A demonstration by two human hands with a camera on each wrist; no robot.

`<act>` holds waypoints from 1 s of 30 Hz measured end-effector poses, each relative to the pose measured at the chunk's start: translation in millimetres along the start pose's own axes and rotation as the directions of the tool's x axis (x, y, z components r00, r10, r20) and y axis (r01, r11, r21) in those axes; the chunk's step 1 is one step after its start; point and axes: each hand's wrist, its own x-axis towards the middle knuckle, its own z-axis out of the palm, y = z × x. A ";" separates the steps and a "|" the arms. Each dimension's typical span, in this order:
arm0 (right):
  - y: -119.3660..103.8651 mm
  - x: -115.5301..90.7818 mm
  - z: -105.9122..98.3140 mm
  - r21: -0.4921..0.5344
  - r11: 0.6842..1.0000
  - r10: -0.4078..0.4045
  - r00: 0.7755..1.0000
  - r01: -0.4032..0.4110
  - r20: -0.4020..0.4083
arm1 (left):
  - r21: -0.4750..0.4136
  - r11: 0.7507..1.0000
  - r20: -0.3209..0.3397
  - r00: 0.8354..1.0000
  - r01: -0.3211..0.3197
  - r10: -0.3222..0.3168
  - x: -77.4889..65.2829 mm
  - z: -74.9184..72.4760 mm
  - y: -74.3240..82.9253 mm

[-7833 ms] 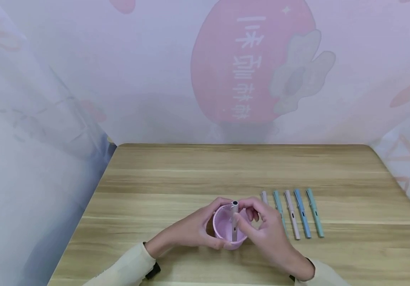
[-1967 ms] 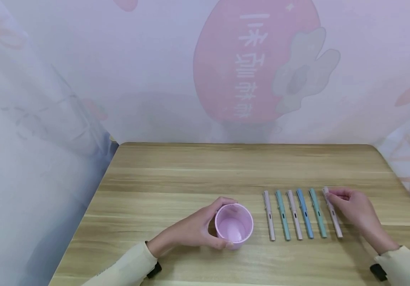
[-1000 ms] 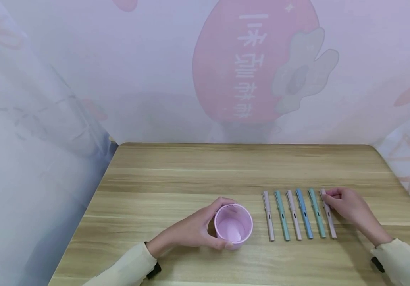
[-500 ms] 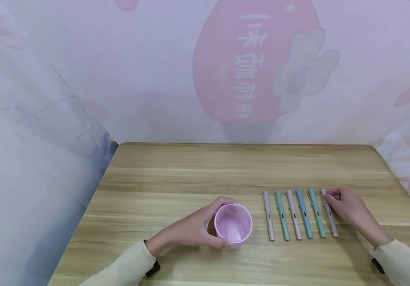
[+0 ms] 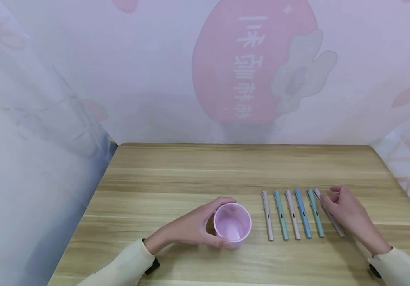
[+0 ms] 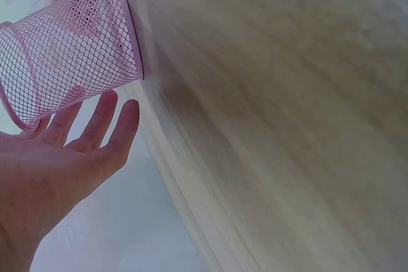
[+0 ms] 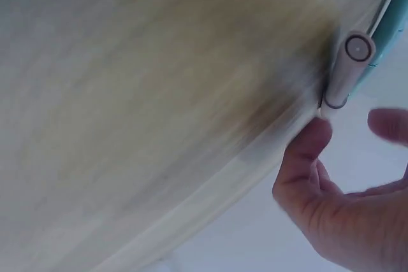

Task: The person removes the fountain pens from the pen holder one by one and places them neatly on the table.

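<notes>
My left hand [image 5: 195, 229] holds a pink mesh pen holder [image 6: 64, 52] upright on the table, thumb at the near side and fingers round the far side. No pen shows inside it. At the right end of a row of pens lies a pale pink pen [image 5: 334, 221], slanted, its clip end close to the green pen [image 5: 315, 212] beside it. My right hand [image 5: 347, 210] is at this pink pen, thumb and forefinger apart. In the right wrist view the thumb tip is at the pen [image 7: 344, 78]; whether it touches cannot be told.
Left of the green pen lie a blue pen [image 5: 303, 214], a pink pen [image 5: 293, 214], another green pen [image 5: 281, 216] and another pink pen [image 5: 267, 216], roughly parallel. Beyond the wooden table [image 5: 190, 171] hangs a printed cloth [image 5: 147, 79].
Earliest, my right hand held a pen in the holder; that pen is now in the row. Since half a second ago, my right fingers have parted and the rightmost pen has turned aslant.
</notes>
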 end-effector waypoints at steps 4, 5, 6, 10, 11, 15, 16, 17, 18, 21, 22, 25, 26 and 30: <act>-3.3 -3.4 2.7 -0.032 0.999 -0.002 1.000 0.002 0.010 | 0.004 1.000 -0.011 1.000 -0.002 0.002 -1.2 0.9 1.2; -3.5 -3.9 3.4 -0.033 0.999 -0.003 1.000 0.003 0.013 | 0.006 1.000 -0.012 1.000 -0.004 0.004 -1.4 1.3 1.3; -3.5 -4.4 4.0 -0.032 0.999 -0.004 1.000 0.005 0.014 | 0.009 1.000 -0.013 1.000 -0.006 0.006 -1.4 1.4 1.6; -3.2 -4.5 5.7 -0.031 0.999 -0.009 1.000 0.010 0.010 | 0.010 1.000 -0.019 1.000 -0.006 0.006 -1.5 2.1 1.6; -3.2 -4.2 5.8 -0.034 0.999 -0.012 1.000 0.012 0.008 | 0.012 1.000 -0.019 1.000 -0.007 0.008 -1.5 2.3 1.2; -4.1 -3.5 5.7 -0.039 0.999 -0.016 1.000 0.016 0.005 | 0.012 1.000 -0.017 1.000 -0.011 0.012 -1.4 2.3 0.4; -4.3 -3.5 5.8 -0.040 0.999 -0.016 1.000 0.016 0.005 | 0.011 1.000 -0.016 1.000 -0.013 0.013 -1.3 2.2 0.3; -4.4 -3.3 5.6 -0.041 0.999 -0.017 1.000 0.017 0.005 | 0.011 1.000 -0.016 1.000 -0.015 0.015 -1.2 2.1 0.2; -4.6 -3.5 5.8 -0.045 0.999 -0.020 1.000 0.020 0.003 | 0.010 1.000 -0.015 1.000 -0.015 0.015 -1.1 2.1 0.3; -5.0 -4.2 6.4 -0.047 0.999 -0.025 1.000 0.025 0.002 | 0.001 1.000 -0.014 1.000 -0.016 0.016 -1.4 2.3 0.6; -4.8 -4.3 6.5 -0.050 0.998 -0.027 1.000 0.027 0.000 | 0.002 1.000 -0.015 1.000 -0.018 0.018 -1.5 2.5 0.8; -5.8 -6.1 6.6 -0.060 0.998 -0.033 0.999 0.032 -0.012 | 0.031 0.999 -0.025 0.999 -0.024 0.025 -2.5 3.4 1.3; -6.8 -7.4 7.2 -0.059 0.998 -0.038 0.999 0.037 -0.020 | 0.051 0.998 -0.031 0.999 -0.026 0.027 -3.1 3.7 1.4; -18.5 -15.7 13.8 -0.046 0.994 -0.101 0.990 0.097 -0.095 | 0.164 0.986 -0.075 0.996 -0.032 0.045 -6.0 4.4 2.5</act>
